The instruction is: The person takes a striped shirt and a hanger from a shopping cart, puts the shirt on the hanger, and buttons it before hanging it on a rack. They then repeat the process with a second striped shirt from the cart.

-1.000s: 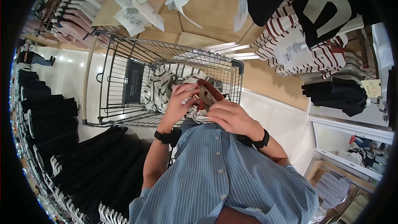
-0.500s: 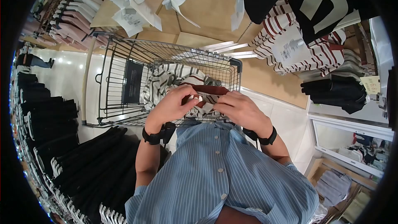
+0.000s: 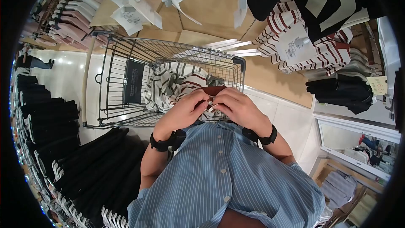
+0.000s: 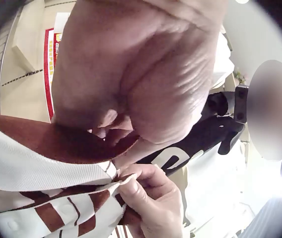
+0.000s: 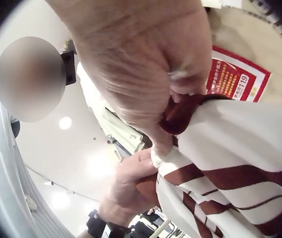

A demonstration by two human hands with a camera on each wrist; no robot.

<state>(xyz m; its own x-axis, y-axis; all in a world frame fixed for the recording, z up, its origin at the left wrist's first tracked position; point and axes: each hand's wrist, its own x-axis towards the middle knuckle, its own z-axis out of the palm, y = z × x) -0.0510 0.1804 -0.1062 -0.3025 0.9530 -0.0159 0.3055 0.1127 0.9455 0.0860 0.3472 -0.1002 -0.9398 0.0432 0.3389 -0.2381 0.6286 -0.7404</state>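
A white shirt with brown-red stripes and a brown-red collar hangs between both hands over the shopping cart. My left hand pinches the front edge near the neck, its fingertips partly hidden behind the palm in the left wrist view. Opposite it, my right hand pinches the other front edge with thumb and index finger. The fingertips of both hands meet at the neck opening. Pale buttons show along the shirt's front strip in the left wrist view.
The wire cart holds dark-striped white clothing beneath the hands. Black garments on hangers stand at the left. Striped shirts on hangers hang at the right, and a red sign is on the display behind.
Both hands first moved apart along the shirt's collar. Since then they have come back together, fingertips meeting at the neck edges.
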